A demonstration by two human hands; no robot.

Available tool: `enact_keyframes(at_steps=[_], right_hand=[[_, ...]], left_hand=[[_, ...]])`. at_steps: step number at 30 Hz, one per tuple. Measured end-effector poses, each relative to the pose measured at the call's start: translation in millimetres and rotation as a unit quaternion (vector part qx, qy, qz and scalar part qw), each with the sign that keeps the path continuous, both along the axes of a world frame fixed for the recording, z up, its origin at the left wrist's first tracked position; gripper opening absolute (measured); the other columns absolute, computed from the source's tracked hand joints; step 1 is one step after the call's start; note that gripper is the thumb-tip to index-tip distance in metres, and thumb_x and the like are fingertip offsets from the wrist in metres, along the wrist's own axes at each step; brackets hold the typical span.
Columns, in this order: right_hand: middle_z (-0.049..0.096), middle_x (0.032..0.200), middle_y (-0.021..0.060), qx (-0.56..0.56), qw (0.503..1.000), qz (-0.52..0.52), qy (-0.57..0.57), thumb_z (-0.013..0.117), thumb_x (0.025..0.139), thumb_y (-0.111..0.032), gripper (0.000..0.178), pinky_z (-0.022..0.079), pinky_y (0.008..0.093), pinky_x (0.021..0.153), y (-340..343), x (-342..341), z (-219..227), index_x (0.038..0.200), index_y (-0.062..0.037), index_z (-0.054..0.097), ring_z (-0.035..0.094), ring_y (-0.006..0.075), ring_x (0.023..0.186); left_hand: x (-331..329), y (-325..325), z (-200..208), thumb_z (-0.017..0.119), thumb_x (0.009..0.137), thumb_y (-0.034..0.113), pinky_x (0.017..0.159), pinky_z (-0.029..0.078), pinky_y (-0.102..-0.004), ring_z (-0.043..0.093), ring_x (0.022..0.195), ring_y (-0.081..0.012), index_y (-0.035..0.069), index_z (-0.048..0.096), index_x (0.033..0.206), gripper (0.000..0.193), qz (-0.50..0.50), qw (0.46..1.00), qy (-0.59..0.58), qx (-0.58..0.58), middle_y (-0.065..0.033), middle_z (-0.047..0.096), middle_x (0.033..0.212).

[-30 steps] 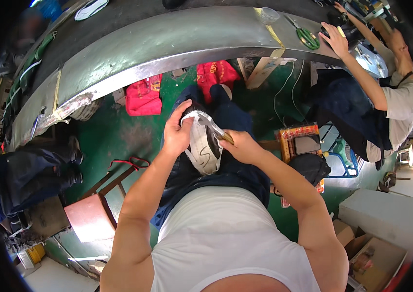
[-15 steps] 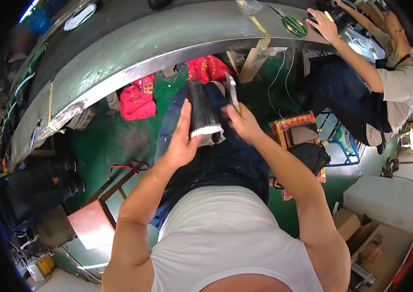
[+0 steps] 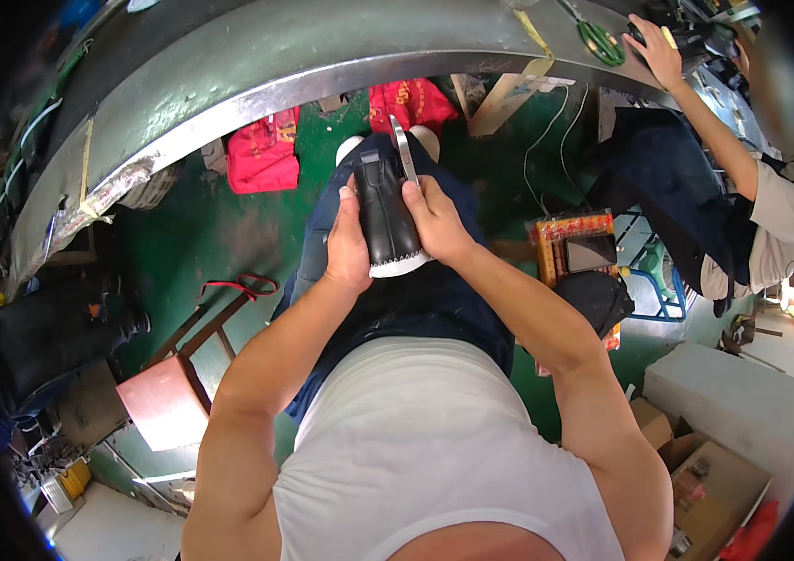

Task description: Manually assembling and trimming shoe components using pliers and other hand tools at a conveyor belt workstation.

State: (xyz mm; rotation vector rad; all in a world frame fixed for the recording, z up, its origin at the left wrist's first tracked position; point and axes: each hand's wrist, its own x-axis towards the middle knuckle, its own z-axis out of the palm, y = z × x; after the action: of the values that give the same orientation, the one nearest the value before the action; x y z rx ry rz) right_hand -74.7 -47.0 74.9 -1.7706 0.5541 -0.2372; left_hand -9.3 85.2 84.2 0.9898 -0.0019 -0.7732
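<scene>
A black leather boot upper (image 3: 384, 210) lies over my lap. It has a pull tab at its far end, a seam down the middle and a white stitched edge nearest me. My left hand (image 3: 350, 241) is closed around its left side. Against the right side presses my right hand (image 3: 436, 221), which also grips a slim silver metal hand tool (image 3: 403, 150) pointing away from me. The tool's exact kind cannot be made out, because the fingers hide its lower part.
A long metal-edged workbench (image 3: 228, 98) runs across in front, with green-handled scissors (image 3: 600, 43) on it. A co-worker's hand (image 3: 658, 51) rests at the far right. Red bags (image 3: 264, 154) lie underneath. A stool (image 3: 165, 402) stands left, and an orange box (image 3: 576, 224) right.
My right hand has come in from the right onto the boot upper, still with the tool. The upper has turned, so its pull tab and seam show more plainly.
</scene>
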Motion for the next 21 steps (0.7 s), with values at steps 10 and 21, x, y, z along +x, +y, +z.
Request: enact_keyframes(at_steps=[10,21], right_hand=[[0.066,0.098,0.0272,-0.076,0.995,0.060,0.024,0.062,0.096,-0.042,0.052,0.051,0.0449,0.082,-30.0,-2.6,36.9,0.113,0.0054,0.052,0.067,0.0417,0.096],[0.055,0.137,0.0226,-0.226,0.939,0.257,0.032,0.088,0.072,-0.035,0.093,0.047,0.0412,0.101,-31.6,-5.3,68.7,0.139,0.0046,0.037,0.060,0.0387,0.120]], left_hand=[[16.8,-13.1,-11.1,0.028,0.109,0.042,0.108,0.043,-0.0345,0.052,0.129,-0.0216,0.008,0.028,0.154,0.057,-0.056,0.998,0.008,-0.006,-0.0121,0.048,0.144],[20.6,-2.7,-11.3,0.031,0.107,0.050,0.104,0.047,-0.0399,0.059,0.121,-0.0245,0.006,0.044,0.143,0.059,-0.111,0.991,0.042,0.062,-0.0135,0.056,0.135]])
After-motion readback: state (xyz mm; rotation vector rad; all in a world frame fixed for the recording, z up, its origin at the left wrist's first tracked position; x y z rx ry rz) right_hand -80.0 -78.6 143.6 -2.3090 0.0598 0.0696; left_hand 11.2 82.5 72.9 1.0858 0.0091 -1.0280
